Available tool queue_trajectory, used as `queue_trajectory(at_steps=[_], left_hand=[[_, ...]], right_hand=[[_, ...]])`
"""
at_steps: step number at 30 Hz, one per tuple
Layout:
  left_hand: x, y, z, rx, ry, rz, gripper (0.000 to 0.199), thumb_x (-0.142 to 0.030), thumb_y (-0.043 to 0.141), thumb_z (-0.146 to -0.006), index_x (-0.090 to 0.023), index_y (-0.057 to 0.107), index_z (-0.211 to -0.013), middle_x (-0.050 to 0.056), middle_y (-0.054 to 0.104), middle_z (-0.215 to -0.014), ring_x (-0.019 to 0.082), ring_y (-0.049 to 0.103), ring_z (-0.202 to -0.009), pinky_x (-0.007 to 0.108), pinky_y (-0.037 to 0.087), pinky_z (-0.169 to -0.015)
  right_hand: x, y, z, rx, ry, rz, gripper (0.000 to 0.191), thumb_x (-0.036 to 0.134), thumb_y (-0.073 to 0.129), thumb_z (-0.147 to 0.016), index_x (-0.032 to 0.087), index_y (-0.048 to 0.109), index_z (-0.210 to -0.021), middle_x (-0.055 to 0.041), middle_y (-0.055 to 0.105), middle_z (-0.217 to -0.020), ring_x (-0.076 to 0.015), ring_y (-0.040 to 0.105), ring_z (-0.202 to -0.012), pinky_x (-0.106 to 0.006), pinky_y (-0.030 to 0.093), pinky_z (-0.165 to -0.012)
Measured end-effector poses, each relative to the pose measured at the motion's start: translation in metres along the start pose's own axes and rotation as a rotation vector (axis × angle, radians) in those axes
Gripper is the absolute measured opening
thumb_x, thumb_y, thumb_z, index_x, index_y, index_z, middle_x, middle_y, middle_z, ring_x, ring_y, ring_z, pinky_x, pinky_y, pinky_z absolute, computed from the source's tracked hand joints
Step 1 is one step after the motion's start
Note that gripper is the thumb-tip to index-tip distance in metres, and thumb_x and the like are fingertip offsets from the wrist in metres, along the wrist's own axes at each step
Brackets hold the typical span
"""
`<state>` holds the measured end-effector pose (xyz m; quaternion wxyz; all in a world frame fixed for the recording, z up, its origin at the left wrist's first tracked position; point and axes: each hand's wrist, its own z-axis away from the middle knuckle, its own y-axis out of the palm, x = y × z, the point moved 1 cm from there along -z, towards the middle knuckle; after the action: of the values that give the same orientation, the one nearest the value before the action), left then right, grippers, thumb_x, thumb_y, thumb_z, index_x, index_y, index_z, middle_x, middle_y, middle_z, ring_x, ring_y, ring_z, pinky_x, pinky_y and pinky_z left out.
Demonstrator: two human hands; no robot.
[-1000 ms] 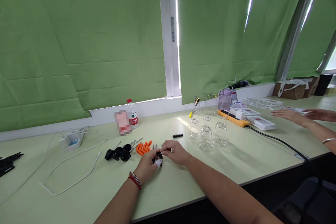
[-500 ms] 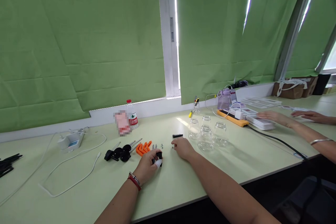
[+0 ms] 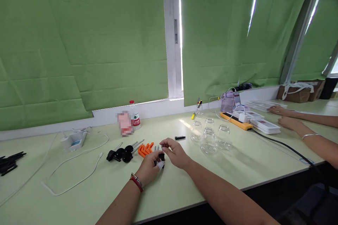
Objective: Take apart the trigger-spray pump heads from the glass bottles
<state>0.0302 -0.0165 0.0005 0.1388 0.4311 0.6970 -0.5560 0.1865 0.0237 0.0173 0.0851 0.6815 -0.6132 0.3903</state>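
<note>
My left hand (image 3: 150, 166) is closed round a small black part (image 3: 162, 156) low over the table. Close above it, my right hand (image 3: 173, 152) pinches something too small to make out, its fingertips at the top of the black part. Orange angled pieces (image 3: 145, 149) and a few metal pins lie just behind my left hand. Left of these are black round knobs with metal shafts (image 3: 127, 156). A short black strip (image 3: 180, 137) rests on the table behind my right hand.
Several glass jars (image 3: 208, 140) stand right of my hands. Farther right are an orange power strip (image 3: 236, 121), white stacked trays (image 3: 265, 126) and another person's hands. A bottle (image 3: 135, 116) stands at the back; white cables (image 3: 76, 154) and black parts (image 3: 10, 163) lie left.
My right hand has moved left from the table beside the black strip to my left hand. The other person's near hand has drawn right, off the white trays.
</note>
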Motion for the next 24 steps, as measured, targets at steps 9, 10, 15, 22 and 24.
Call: queue_trajectory(at_steps=[9, 10, 15, 22, 24], left_hand=[[-0.003, 0.000, 0.001, 0.003, 0.004, 0.056, 0.029, -0.017, 0.048, -0.076, -0.018, 0.058, -0.103, -0.001, 0.052, -0.074, 0.013, 0.046, -0.067, 0.026, 0.040, -0.063], [-0.002, 0.000, 0.001, 0.005, 0.006, 0.059, 0.028, -0.017, 0.048, -0.076, -0.018, 0.058, -0.102, -0.001, 0.052, -0.074, 0.013, 0.046, -0.067, 0.026, 0.041, -0.063], [0.002, 0.001, 0.000, 0.004, 0.021, 0.066, 0.029, -0.016, 0.048, -0.075, -0.018, 0.059, -0.101, 0.000, 0.055, -0.077, 0.014, 0.049, -0.070, 0.027, 0.042, -0.066], [-0.001, -0.002, 0.000, 0.008, 0.001, 0.038, 0.033, -0.016, 0.048, -0.075, -0.019, 0.058, -0.106, 0.001, 0.057, -0.080, 0.015, 0.051, -0.071, 0.028, 0.042, -0.066], [-0.001, -0.003, 0.000, -0.008, -0.018, -0.016, 0.030, -0.019, 0.052, -0.074, -0.019, 0.059, -0.103, 0.001, 0.056, -0.077, 0.015, 0.050, -0.070, 0.029, 0.043, -0.066]], right_hand=[[0.001, 0.002, 0.004, 0.010, 0.021, -0.043, 0.023, 0.011, 0.047, -0.080, 0.018, 0.054, -0.101, -0.0022, 0.057, -0.084, -0.0124, 0.052, -0.077, -0.027, 0.046, -0.074], [0.002, 0.001, 0.004, 0.018, 0.016, -0.037, 0.022, 0.011, 0.047, -0.079, 0.018, 0.054, -0.099, -0.0020, 0.057, -0.083, -0.0123, 0.052, -0.076, -0.027, 0.046, -0.073], [0.001, 0.002, 0.007, 0.067, -0.031, 0.049, 0.017, 0.006, 0.050, -0.072, 0.018, 0.056, -0.082, -0.0020, 0.055, -0.082, -0.0125, 0.052, -0.075, -0.026, 0.044, -0.070], [-0.008, 0.011, 0.013, 0.098, 0.134, 0.072, 0.016, 0.011, 0.057, -0.069, 0.020, 0.051, -0.080, 0.0007, 0.052, -0.083, -0.0106, 0.047, -0.068, -0.023, 0.041, -0.062], [-0.012, 0.015, 0.014, 0.091, 0.230, 0.016, 0.015, 0.012, 0.054, -0.071, 0.021, 0.049, -0.083, 0.0025, 0.051, -0.077, -0.0098, 0.046, -0.064, -0.022, 0.040, -0.059]])
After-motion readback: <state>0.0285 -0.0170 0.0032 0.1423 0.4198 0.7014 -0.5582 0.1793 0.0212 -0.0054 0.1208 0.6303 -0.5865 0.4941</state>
